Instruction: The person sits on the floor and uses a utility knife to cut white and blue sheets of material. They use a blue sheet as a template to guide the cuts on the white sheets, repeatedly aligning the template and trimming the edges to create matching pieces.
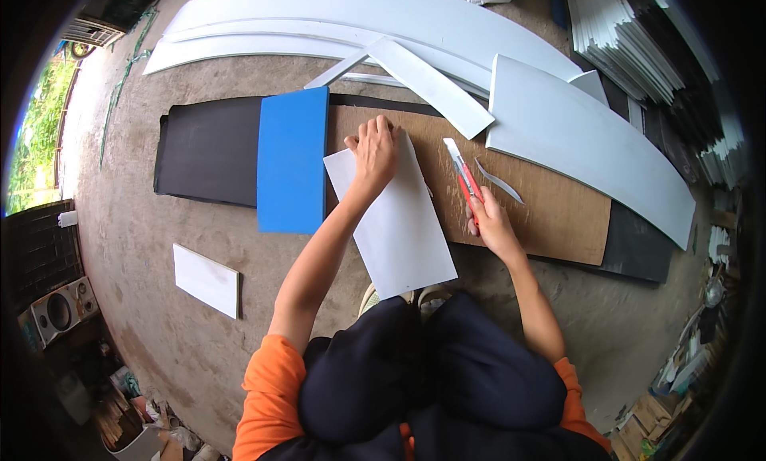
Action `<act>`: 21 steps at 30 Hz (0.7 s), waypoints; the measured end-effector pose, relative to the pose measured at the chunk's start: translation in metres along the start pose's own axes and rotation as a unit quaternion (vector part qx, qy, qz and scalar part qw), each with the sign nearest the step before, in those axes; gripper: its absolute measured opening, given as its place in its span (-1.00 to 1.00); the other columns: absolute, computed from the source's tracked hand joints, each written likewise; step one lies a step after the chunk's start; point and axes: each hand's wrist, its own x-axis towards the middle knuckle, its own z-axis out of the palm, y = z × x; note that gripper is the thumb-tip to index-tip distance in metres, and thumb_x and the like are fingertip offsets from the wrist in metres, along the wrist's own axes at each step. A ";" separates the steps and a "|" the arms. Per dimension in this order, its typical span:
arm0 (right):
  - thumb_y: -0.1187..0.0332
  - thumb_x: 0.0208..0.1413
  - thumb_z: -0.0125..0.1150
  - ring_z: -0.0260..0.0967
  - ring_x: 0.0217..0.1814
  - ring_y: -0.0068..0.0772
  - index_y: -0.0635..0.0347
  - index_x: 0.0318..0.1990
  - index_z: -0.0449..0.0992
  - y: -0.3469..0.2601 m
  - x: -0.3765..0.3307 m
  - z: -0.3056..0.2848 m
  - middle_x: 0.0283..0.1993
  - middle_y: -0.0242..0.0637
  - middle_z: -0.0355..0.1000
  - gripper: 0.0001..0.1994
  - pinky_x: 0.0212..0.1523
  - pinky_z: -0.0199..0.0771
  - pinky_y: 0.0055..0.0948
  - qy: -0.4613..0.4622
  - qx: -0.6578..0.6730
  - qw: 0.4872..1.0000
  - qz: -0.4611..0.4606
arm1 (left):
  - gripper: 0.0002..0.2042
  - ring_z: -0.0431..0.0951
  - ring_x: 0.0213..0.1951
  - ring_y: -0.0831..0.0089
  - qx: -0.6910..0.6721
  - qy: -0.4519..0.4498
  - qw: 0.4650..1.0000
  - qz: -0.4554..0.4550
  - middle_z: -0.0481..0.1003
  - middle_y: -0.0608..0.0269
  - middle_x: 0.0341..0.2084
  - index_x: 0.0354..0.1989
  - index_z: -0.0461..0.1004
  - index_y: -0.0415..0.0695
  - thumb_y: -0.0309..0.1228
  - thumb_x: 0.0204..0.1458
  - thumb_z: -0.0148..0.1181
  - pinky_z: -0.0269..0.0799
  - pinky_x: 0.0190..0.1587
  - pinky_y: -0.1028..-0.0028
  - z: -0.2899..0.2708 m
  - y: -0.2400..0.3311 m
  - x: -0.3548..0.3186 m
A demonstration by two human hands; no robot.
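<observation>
A white rectangular sheet [399, 230] slants across a brown wooden board [550, 222], its near end reaching over my shoes. My left hand [373, 151] is closed on the sheet's far end, fingers curled over it. In my right hand [493, 223] is a red utility knife [465, 176], its pale tip pointing away from me, apart from the sheet. A thin curled white offcut [499, 182] lies on the wooden board just beyond that hand. Left of the sheet, a blue panel [292, 162] lies across a black sheet [209, 151].
Long white panels [263, 22] and a wide white panel [582, 146] lie beyond and to the right. One white strip [431, 84] overlaps the wooden board. A small white piece [206, 279] rests on the concrete floor at left. Stacked white sheets [622, 46] stand far right.
</observation>
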 end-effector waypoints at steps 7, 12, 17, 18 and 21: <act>0.28 0.17 -0.09 0.37 -0.48 0.11 0.28 -0.23 0.24 -0.024 0.005 0.032 -0.54 0.05 0.37 -0.79 -0.58 0.31 -0.08 0.126 -0.285 0.942 -0.125 | -0.80 0.25 -0.11 0.24 0.032 0.026 0.999 0.023 0.32 0.20 -0.29 -0.19 0.36 -0.06 -0.29 0.03 0.00 0.00 -0.09 0.22 0.005 -0.002 -0.011; 0.31 0.17 -0.10 0.36 -0.50 0.13 0.27 -0.21 0.24 -0.026 0.014 0.035 -0.55 0.07 0.36 -0.81 -0.57 0.31 -0.07 0.101 -0.296 0.944 -0.108 | -0.80 0.28 -0.17 0.24 0.032 0.059 0.997 0.028 0.32 0.21 -0.33 -0.25 0.39 -0.02 -0.27 -0.03 0.10 0.08 -0.12 0.25 0.006 0.000 -0.010; 0.23 0.15 -0.02 0.32 -0.70 -0.24 0.27 -0.29 0.31 -0.019 0.023 0.042 -0.67 -0.13 0.31 -0.76 -0.68 0.27 -0.32 0.101 -0.091 0.990 -0.047 | -0.81 0.28 -0.19 0.24 0.030 0.069 0.997 0.015 0.32 0.21 -0.34 -0.26 0.40 -0.01 -0.27 -0.04 0.10 0.09 -0.12 0.26 0.007 -0.001 -0.011; 0.20 0.14 0.00 0.30 -0.74 -0.36 0.27 -0.33 0.33 -0.017 0.025 0.041 -0.70 -0.20 0.30 -0.73 -0.71 0.25 -0.39 0.087 -0.007 0.996 0.009 | -0.81 0.28 -0.19 0.24 0.030 0.068 0.997 0.015 0.32 0.21 -0.34 -0.26 0.40 -0.01 -0.26 -0.03 0.10 0.09 -0.11 0.26 0.006 -0.001 -0.011; 0.12 0.13 0.04 0.17 -0.76 -0.67 0.26 -0.46 0.38 -0.033 0.029 0.034 -0.74 -0.42 0.21 -0.66 -0.75 0.15 -0.59 0.047 0.094 0.991 0.085 | -0.81 0.28 -0.19 0.24 0.035 0.065 0.997 0.013 0.32 0.20 -0.34 -0.26 0.40 -0.01 -0.26 -0.03 0.09 0.09 -0.11 0.26 0.006 -0.003 -0.011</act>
